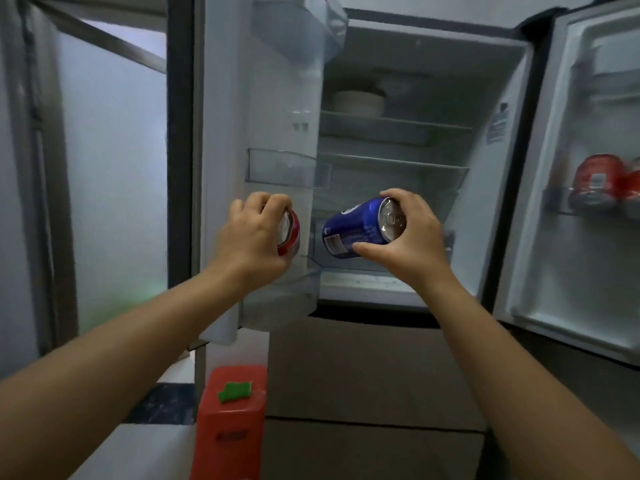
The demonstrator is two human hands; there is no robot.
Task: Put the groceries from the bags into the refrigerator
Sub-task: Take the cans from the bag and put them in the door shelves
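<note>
We hold a blue can (pixel 353 230) in our right hand (pixel 407 237), fingers and thumb curled round its top end, the can tipped on its side in front of the open refrigerator (pixel 398 140). Our left hand (pixel 252 237) wraps a red can (pixel 291 233) just beside the lower bin of the refrigerator's left door (pixel 277 168). We judge the step in hand to be stowing these two cans; the next move calls for turning each upright and setting it into a door bin or onto a shelf. Inside the refrigerator, an upper shelf carries a pale bowl (pixel 358 102); the shelves below look bare. The bin on the refrigerator's right door (pixel 588 209) already holds red cans (pixel 595 181). Below the refrigerator's left door stands a red box (pixel 230 420) with a green patch.
</note>
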